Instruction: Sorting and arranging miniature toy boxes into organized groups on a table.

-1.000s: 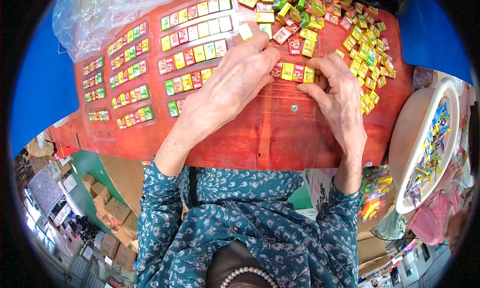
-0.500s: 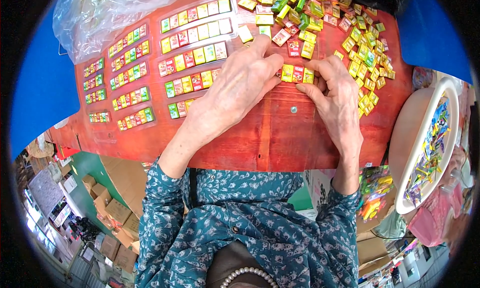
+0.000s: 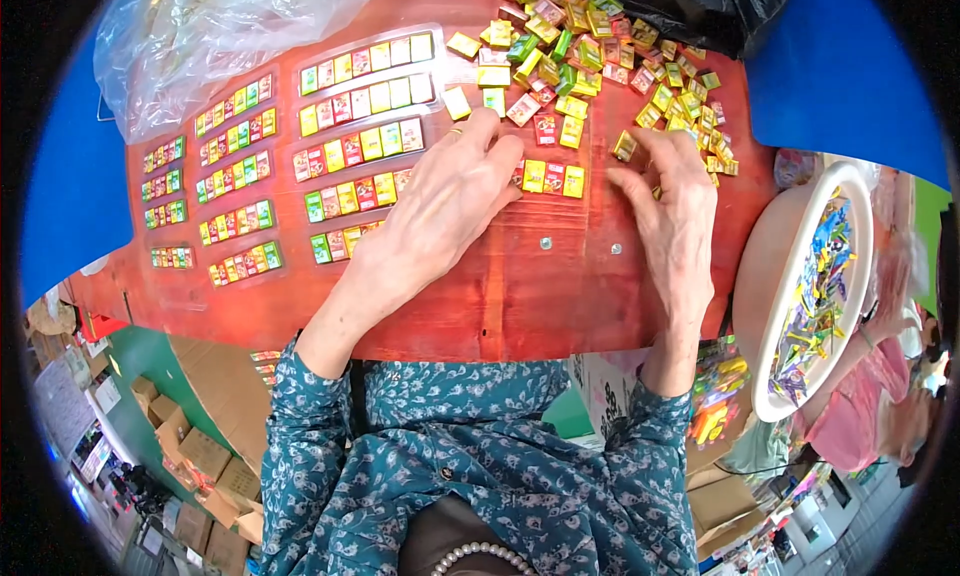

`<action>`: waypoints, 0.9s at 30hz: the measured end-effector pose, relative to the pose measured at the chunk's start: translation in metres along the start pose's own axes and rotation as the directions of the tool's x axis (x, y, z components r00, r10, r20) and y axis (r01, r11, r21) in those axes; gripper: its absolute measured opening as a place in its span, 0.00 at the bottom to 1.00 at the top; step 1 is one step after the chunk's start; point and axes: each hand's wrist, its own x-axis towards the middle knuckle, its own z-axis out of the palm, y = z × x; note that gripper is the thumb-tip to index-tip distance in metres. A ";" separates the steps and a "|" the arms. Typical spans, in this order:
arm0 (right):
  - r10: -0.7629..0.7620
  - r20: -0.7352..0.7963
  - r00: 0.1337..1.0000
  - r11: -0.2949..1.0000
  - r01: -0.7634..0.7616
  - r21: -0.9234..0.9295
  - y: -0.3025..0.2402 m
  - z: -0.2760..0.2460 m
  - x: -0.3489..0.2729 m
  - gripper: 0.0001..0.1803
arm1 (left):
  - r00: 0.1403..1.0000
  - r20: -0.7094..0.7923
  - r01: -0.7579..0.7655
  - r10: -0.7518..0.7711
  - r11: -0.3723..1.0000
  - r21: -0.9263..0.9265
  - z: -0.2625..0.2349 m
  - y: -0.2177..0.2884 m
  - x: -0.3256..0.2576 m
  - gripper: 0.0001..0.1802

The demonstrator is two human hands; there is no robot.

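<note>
A short row of small printed boxes [image 3: 553, 179], yellow and red, lies on the red table. My left hand [image 3: 440, 181] is closed at the row's left end, its bent fingers hiding that end. My right hand [image 3: 677, 201] is apart from the row, open, with thumb and fingers spread. A loose yellow box [image 3: 624, 146] sits at its fingertips; whether they touch it I cannot tell. Just above the row lie a red box [image 3: 545, 129] and a yellow box [image 3: 571, 131]. Left of my left hand, clear plastic trays [image 3: 360, 141] hold rows of similar boxes, partly covered by my forearm.
Loose boxes [image 3: 590, 36] are heaped at the far side and far right. A clear plastic bag [image 3: 220, 46] lies far left, a black bag [image 3: 730, 11] far right. Beside the table's right edge stands a white tub [image 3: 755, 286] of colourful small pieces. Two clear round bits [image 3: 545, 243] lie nearer me.
My right hand has let go of the row's right end and moved right, opening beside a loose yellow box. My left hand stays at the row. The whole view has shifted slightly.
</note>
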 end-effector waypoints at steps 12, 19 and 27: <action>-0.082 0.108 0.991 0.996 0.086 -0.032 0.012 0.005 0.014 0.14 | 1.000 -0.012 -0.021 0.021 1.000 0.011 0.005 -0.001 0.003 0.19; -0.101 0.172 0.980 0.991 0.114 -0.064 0.009 0.004 0.024 0.14 | 0.998 -0.042 -0.051 0.053 0.998 0.046 0.006 -0.001 0.003 0.19; -0.134 0.100 0.986 0.987 0.142 -0.070 0.007 0.004 0.023 0.12 | 0.994 -0.068 -0.082 0.084 0.996 0.028 0.007 -0.002 0.005 0.13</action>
